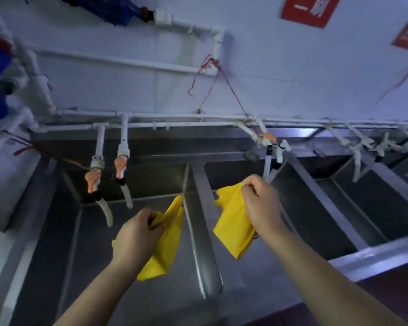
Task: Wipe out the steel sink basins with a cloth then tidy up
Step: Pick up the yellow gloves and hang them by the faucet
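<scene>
Two bare hands are shown raised above a row of stainless-steel sink basins (137, 267). A yellow rubber glove (167, 241) is pinched at its upper edge in the grip of the left hand (137, 234); it hangs over the leftmost basin, just left of the steel divider ridge (203, 231), and its lower part is hidden behind the hand and wrist. A second yellow rubber glove (233, 227) is pinched near its top in the grip of the right hand (262, 208) and hangs over the next basin, just right of the ridge; its right edge is covered by the hand. The fingertips of both hands are curled out of sight, so the exact hold cannot be made out. No wiping cloth can be identified with certainty. Two orange-handled plastic taps (92, 180) with short translucent hoses are seen over the left basin, fed by white plastic pipes (151, 124) along the white wall. Further taps (363, 147) to the right are blurred. Two red wall signs (309, 10) are cut off by the frame, their lettering illegible. Both forearms are cropped at the lower edge.
</scene>
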### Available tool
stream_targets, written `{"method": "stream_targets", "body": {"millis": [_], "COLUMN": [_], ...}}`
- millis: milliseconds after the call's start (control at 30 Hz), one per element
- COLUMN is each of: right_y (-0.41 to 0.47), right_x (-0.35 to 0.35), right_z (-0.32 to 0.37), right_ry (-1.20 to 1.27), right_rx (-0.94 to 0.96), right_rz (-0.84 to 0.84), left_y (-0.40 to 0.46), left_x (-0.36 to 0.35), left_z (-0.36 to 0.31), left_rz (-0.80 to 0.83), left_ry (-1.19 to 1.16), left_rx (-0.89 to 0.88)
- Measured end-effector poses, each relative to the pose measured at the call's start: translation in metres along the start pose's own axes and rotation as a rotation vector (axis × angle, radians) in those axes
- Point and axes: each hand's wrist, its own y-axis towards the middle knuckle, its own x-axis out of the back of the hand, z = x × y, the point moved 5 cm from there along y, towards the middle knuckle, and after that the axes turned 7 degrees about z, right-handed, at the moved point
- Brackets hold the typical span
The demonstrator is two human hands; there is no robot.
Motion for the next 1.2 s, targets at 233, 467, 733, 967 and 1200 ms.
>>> {"method": "stream_targets", "body": {"millis": [233,467,733,967,1200], "right_y": [-0.022,-0.029,-0.033,-0.021,0.031], "right_x": [0.145,0.296,0.432,0.513,0.586], "right_z": [-0.132,-0.286,-0.395,-0.472,-0.537], "right_ry": [-0.074,-0.114,-0.089,-0.052,-0.062], "right_rx": [-0.133,-0.230,-0.344,-0.440,-0.481], "right_rz": [-0.113,-0.142,-0.225,-0.357,-0.432], "left_y": [-0.017,-0.046,-0.060,-0.043,-0.003], "left_x": [-0.124,-0.286,-0.415,-0.504,-0.592], "left_z": [-0.137,-0.273,-0.401,-0.493,-0.579], "left_rz": [0.136,0.219,0.345,0.423,0.497], "left_ry": [0.073,-0.077,-0.009,-0.058,-0.102], "left_rx": [-0.168,-0.204,-0.322,-0.414,-0.424]}}
